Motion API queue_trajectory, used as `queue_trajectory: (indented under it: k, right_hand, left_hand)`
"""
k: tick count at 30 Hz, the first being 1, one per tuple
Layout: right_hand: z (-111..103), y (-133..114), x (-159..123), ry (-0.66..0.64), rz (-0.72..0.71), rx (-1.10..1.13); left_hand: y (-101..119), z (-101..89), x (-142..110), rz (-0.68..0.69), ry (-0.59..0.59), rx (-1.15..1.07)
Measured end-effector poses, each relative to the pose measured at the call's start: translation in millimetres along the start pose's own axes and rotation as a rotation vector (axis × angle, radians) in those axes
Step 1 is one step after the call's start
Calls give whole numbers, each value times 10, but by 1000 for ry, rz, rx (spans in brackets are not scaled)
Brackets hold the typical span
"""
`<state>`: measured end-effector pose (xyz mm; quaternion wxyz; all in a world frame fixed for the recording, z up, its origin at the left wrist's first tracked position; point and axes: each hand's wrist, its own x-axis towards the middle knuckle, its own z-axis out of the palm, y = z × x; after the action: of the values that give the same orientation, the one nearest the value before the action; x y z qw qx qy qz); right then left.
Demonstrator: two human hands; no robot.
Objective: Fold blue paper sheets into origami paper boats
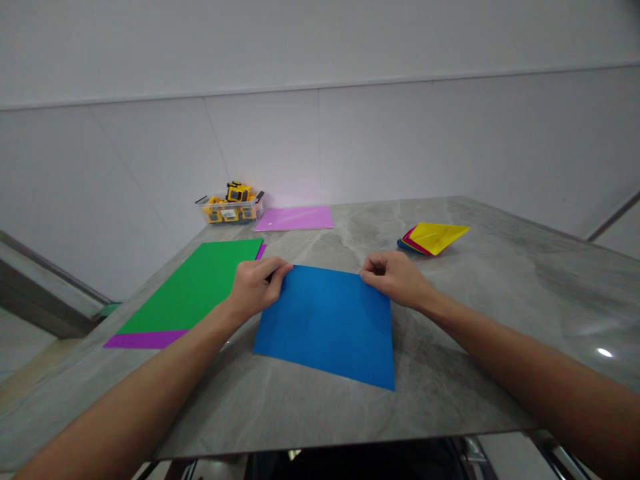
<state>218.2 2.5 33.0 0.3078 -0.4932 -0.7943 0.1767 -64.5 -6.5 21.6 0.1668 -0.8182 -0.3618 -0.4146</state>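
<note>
A blue sheet of paper [330, 323] lies flat on the grey marble table [475, 320] in front of me. My left hand [257, 285] pinches its far left corner with closed fingers. At the far right corner, my right hand [393, 277] pinches the sheet the same way. Both forearms reach in from the near edge.
A green sheet [195, 287] lies on a purple sheet [145, 340] at the left. A pink sheet [296, 218] and a clear box with a yellow toy vehicle [233, 203] sit at the back. Folded yellow, red and blue paper [433, 238] rests at the right.
</note>
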Motion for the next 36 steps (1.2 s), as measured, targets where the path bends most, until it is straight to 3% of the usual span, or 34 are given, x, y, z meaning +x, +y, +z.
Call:
queue_trajectory:
  k: [13,23,26,29,31,33,36]
  right_hand:
    - [-60,139,45,-22,38,110]
    - [-90,198,68,-47,110,140]
    - [-149,344,111,24,142,56]
    - [-193,421,124,203,165,-95]
    - [-172,360,92,374,101,-225]
    - [-108,218,32,456,-49,-298]
    - [22,-12,-57,351,-338,-381]
  left_hand:
    - [-155,-65,2,-81,36,64]
    - [-280,-72,-1,-186,-2,35]
    - [-436,-144,0,-357,79,59]
    - [-495,-160,2,-487,95,49]
    - [-410,-103,3,-492,26,-6]
    - [-243,-14,1,-455,-68,-81]
    - [11,94,-4,-362,-189,-193]
